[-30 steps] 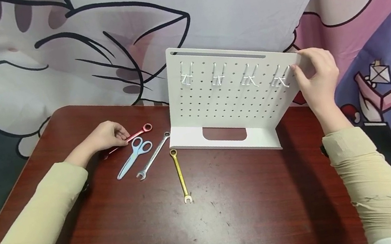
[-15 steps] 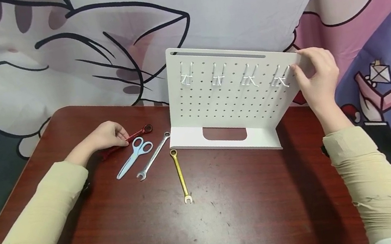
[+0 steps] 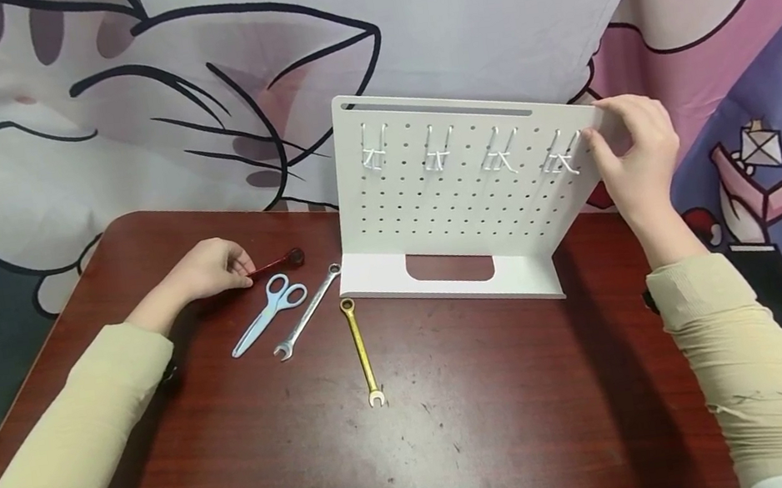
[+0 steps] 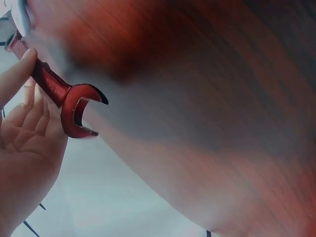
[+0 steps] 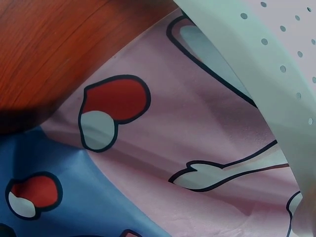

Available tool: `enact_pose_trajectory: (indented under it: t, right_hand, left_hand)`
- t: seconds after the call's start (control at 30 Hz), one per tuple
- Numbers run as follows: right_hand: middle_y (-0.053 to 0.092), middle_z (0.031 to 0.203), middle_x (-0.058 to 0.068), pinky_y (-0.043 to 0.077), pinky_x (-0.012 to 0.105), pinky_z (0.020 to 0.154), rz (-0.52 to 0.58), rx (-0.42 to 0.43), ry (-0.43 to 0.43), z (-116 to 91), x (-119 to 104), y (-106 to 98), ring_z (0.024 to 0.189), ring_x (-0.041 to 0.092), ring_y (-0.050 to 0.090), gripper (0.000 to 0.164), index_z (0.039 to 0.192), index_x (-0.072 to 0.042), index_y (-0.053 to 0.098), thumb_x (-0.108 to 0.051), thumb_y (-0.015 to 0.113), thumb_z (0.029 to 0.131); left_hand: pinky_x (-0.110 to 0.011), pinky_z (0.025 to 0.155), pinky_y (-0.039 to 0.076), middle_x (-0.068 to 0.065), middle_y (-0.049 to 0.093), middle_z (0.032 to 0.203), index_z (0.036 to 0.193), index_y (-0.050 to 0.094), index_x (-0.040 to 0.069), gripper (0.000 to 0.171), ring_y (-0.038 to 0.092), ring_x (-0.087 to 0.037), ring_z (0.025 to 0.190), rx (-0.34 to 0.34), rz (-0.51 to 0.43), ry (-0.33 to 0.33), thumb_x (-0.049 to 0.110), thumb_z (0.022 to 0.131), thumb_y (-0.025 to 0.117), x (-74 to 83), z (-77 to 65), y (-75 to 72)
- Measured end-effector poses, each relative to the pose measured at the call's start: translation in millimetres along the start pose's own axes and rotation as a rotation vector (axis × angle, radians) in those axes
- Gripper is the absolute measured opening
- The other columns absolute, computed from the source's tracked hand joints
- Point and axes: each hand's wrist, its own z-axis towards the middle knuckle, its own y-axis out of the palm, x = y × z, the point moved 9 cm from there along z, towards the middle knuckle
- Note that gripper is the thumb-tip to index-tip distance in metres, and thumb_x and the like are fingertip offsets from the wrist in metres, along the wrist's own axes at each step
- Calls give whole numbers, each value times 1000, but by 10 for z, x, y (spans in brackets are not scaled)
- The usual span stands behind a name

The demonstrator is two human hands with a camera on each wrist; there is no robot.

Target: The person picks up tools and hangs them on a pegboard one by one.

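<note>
At the left of the table, my left hand (image 3: 207,270) pinches a red combination wrench (image 3: 280,263) between thumb and fingers. In the left wrist view the open end of this wrench (image 4: 79,111) points away from the hand, and the thumb lies along the shaft. My right hand (image 3: 641,152) grips the upper right edge of a white pegboard stand (image 3: 445,198), thumb on the front face. Four pairs would be too fine to count; several white wire hooks (image 3: 436,157) hang in a row on the board. The right wrist view shows mostly the pegboard's edge (image 5: 252,69).
Light blue scissors (image 3: 260,322), a silver wrench (image 3: 306,314) and a yellow wrench (image 3: 361,351) lie on the brown table (image 3: 464,427), between the left hand and the stand. A printed cartoon curtain (image 3: 478,12) hangs close behind the table.
My left hand has risen slightly, and the red wrench has turned in its grip, its shaft now looking darker and thinner. The right hand and the pegboard have stayed put.
</note>
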Motion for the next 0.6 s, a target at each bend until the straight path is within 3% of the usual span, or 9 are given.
enact_pose_trajectory:
  t: [0.13, 0.3, 0.6]
  right_hand:
    - [76, 119, 23, 44, 31, 106, -2, -3, 4, -3, 61, 5, 116, 43, 64, 25, 116, 2, 77, -3, 79, 92]
    - [77, 120, 21, 44, 30, 106, 0, -12, -16, 0, 97, 6, 116, 41, 65, 26, 118, 0, 77, -8, 79, 93]
    - [76, 121, 22, 44, 31, 108, -9, -22, -29, -2, 93, 9, 118, 41, 65, 28, 120, 2, 76, -10, 77, 95]
  left_hand:
    - [-28, 71, 51, -13, 73, 83, 93, 74, -4, 6, 65, -22, 78, 50, 4, 9, 0, 91, 78, 21, -9, -47]
    - [-21, 71, 52, -17, 75, 90, 98, 74, -5, 10, 68, -24, 83, 112, -62, 21, 2, 92, 78, 71, -20, -81]
    - [-10, 68, 48, -23, 77, 100, 106, 75, -5, 17, 65, -10, 81, 237, -212, 7, 6, 94, 80, 263, -33, -125]
